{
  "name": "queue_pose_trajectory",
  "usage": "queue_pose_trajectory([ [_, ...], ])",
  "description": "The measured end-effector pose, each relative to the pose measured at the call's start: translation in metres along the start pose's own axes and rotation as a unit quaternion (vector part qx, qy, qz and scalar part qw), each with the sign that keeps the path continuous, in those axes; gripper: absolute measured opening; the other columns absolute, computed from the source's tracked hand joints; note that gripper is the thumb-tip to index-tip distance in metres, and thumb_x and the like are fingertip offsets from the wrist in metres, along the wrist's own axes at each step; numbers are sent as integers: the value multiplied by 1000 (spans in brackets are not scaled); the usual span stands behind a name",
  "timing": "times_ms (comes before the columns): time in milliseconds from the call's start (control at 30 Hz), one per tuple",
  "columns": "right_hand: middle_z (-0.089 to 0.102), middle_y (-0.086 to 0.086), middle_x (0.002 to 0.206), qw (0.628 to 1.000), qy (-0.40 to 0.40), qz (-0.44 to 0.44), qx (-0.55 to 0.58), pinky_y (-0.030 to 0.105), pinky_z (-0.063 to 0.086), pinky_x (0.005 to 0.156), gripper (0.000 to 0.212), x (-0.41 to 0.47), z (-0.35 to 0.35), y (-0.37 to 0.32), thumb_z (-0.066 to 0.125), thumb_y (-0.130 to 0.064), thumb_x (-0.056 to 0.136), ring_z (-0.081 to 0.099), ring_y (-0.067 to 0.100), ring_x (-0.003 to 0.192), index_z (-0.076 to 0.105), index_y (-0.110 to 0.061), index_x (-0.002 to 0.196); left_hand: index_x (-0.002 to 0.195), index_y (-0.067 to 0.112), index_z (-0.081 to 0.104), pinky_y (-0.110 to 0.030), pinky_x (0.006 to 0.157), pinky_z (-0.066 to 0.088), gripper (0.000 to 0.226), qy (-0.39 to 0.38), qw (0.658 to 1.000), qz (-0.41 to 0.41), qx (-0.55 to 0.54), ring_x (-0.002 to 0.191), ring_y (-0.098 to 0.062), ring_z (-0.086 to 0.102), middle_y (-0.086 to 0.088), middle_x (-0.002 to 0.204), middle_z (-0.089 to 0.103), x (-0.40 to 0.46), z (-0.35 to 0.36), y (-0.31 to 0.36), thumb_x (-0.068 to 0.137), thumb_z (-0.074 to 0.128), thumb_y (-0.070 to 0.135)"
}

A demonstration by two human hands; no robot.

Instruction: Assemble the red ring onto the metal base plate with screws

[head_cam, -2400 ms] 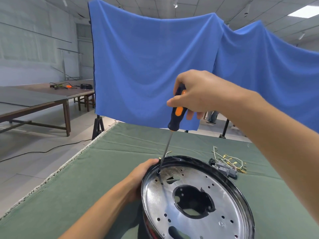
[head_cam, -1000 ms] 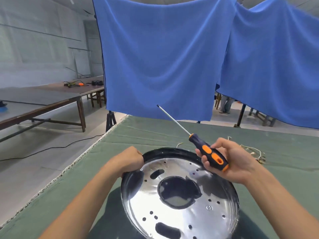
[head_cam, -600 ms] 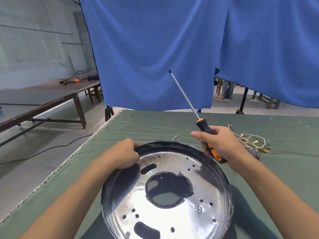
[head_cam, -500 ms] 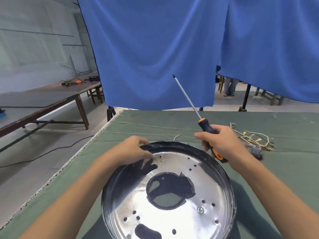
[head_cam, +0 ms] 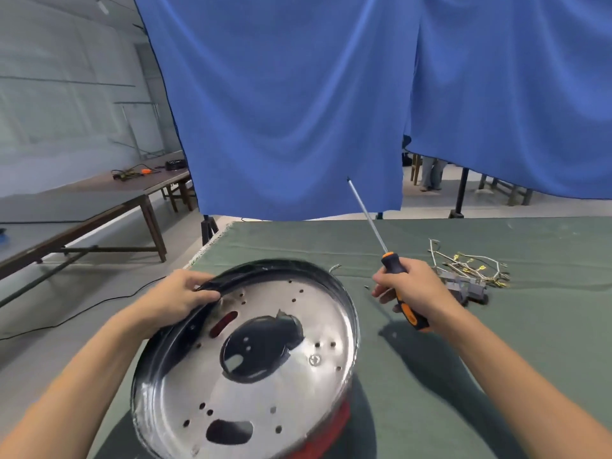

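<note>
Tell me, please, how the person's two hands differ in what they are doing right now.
The left hand grips the rim of the metal base plate, tilting it; the right hand grips the screwdriver beside the plate. The left hand touches the workpiece; the right hand holds its tool clear, tip pointing up and away. Both are curled round something.

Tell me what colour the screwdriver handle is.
Black with orange accents; the screwdriver handle, held in the right hand, shows in the head view.
</note>
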State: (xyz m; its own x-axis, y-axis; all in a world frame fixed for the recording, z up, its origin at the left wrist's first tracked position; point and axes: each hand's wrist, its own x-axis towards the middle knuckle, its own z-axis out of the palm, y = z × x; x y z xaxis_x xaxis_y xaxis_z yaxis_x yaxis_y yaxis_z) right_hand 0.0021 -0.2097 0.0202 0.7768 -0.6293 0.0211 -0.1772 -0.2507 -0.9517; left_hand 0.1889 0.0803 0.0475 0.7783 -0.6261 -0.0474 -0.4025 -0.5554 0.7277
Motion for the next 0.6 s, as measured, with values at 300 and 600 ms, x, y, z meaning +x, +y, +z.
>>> queue_pose_trajectory([
  [300, 70, 11, 78, 975, 106, 65, -186, 34, 49, 72, 10, 15, 29, 20, 70, -25, 74, 65, 30, 80, 68, -15, 74, 104, 20, 73, -34, 91, 49, 22, -5, 993, -1, 116, 95, -22, 67, -2, 98, 74, 3, 7, -5, 91, 60, 7],
  [600, 68, 11, 96, 929, 147, 103, -322, 29, 40, 69, 14, 51, 41, 20, 61, -26, 80, 63, 32, 90, 65, -16, 88, 94, 22, 71, -29, 79, 50, 17, 2, 993, 5, 115, 83, -21, 66, -4, 89, 73, 16, 16, -5, 92, 58, 11],
])
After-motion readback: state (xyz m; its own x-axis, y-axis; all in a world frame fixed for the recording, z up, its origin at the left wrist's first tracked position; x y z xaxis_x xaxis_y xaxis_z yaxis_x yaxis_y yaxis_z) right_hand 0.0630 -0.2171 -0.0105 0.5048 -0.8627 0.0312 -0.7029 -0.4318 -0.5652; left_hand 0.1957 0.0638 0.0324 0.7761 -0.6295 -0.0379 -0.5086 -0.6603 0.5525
